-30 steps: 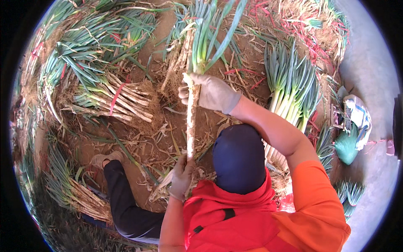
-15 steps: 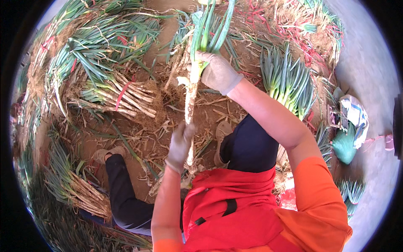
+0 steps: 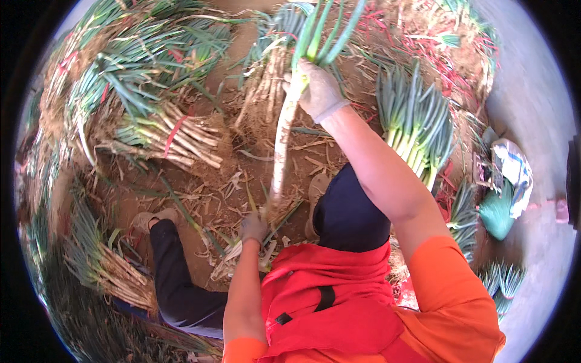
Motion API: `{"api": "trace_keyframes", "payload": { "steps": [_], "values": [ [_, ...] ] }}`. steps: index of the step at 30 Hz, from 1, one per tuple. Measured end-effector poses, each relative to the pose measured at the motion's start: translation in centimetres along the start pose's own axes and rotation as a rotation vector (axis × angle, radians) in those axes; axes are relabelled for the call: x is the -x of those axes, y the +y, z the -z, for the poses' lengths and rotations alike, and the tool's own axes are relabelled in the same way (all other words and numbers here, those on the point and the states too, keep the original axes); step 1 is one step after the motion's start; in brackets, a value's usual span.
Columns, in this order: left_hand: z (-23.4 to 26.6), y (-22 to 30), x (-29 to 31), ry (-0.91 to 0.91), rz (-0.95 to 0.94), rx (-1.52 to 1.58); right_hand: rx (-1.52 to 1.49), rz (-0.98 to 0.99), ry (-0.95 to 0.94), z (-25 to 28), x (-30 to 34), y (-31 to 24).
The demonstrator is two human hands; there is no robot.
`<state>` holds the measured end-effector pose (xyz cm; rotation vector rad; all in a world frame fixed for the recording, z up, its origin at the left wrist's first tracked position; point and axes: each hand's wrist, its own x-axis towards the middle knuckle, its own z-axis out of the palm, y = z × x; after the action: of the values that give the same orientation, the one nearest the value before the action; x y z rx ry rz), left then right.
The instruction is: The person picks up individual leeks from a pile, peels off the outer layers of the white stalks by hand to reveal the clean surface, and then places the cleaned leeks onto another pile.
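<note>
My gloved right hand point(image 3: 321, 92) grips a large green onion point(image 3: 282, 142) just below its green leaves. The onion hangs upright, leaves up and root end down, its long white shank smooth on the outside. Lower down, my gloved left hand point(image 3: 253, 228) is closed just left of the root end and apart from the shank. From its fingers a thin yellowish strip of peeled leaf point(image 3: 250, 196) sticks up. Peeled skins point(image 3: 230, 257) lie on the ground beside that hand.
Tied green onion bundles point(image 3: 175, 139) lie at the left, with more point(image 3: 106, 272) by my left leg. A loose pile of onions point(image 3: 414, 118) rests right of my right forearm. A green bag point(image 3: 497, 212) stands far right. Red ties point(image 3: 445, 78) are strewn at the back right.
My left hand has moved down off the shank, with a peeled strip in it. The ragged outer skin has come off the onion. My right hand has shifted slightly right with the onion.
</note>
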<state>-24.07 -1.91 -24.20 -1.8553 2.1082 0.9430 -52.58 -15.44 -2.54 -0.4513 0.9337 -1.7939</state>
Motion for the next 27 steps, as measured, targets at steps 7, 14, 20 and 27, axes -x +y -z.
{"api": "trace_keyframes", "payload": {
  "steps": [7, 14, 20, 27],
  "values": [
    [4.0, -4.7, 6.4, -0.168, 0.082, 0.174, -0.014, -0.079, -0.208, 3.0, -1.1, 2.1],
    [-1.5, 1.6, 3.7, 0.61, -0.488, 0.778, 0.029, -0.36, -0.337, 5.2, -8.7, 7.9],
    [6.6, 3.6, 13.0, 0.458, -0.143, 1.006, 0.2, -0.517, -0.651, -1.6, -7.9, 11.9],
    [8.7, 3.5, 13.4, 0.465, -0.091, 1.092, 0.825, -0.285, -0.222, -4.3, -2.9, 11.0]
  ]
}}
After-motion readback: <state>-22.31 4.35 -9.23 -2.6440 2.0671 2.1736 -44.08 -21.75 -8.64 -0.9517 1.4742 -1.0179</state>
